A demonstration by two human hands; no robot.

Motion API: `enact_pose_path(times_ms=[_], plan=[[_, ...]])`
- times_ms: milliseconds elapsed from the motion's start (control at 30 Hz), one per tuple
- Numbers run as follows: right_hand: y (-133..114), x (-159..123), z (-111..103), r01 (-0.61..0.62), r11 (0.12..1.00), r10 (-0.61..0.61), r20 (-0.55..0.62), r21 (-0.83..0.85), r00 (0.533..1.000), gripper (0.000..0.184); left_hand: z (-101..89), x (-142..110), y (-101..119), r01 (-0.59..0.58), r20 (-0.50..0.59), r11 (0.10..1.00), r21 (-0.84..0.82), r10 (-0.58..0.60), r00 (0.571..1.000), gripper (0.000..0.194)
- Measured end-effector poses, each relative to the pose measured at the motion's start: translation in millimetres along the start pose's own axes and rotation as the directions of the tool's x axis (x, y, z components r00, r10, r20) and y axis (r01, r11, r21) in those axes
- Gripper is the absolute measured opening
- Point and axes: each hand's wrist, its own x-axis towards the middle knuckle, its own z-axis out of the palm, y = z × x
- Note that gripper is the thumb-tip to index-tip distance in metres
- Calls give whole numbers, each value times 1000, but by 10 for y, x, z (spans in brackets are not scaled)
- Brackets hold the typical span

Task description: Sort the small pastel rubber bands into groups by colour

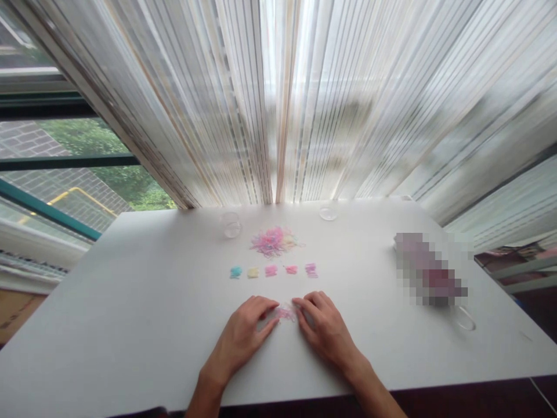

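Note:
My left hand (pixel 250 322) and my right hand (pixel 324 325) rest low over the white table, on either side of a small loose pile of pink and pale strands (pixel 285 313) that look like tiny rubber bands. Thumb and forefinger of each hand are apart at the edges of this pile; I see nothing gripped. Beyond them lies a row of small single-colour bunches: teal (pixel 235 271), yellow (pixel 253 272), pink (pixel 271 270), coral (pixel 291 269) and purple (pixel 311 270). Farther back is a larger mixed heap (pixel 272 241), mostly pink with some yellow and blue.
A clear round container (pixel 230 225) stands left of the large heap, and a clear lid-like disc (pixel 328 214) lies behind it to the right. A blurred-out object (pixel 429 270) with a loop strap (pixel 465 319) lies at right. Striped curtains (pixel 278 104) hang along the table's far edge.

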Motion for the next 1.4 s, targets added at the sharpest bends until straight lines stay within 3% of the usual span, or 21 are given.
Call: enact_pose_path(times_ms=[567, 867, 1400], plan=[[12, -1, -61, 29, 996, -35, 70, 87, 997, 10, 92, -21, -66, -81, -57, 996, 27, 82, 995, 9], [36, -16, -46, 64, 989, -70, 40, 131, 997, 15, 122, -35, -84, -125, -95, 992, 29, 127, 987, 9], [51, -6, -34, 71, 987, -76, 29, 144, 997, 8, 38, -118, -149, -102, -96, 995, -2, 101, 990, 9]])
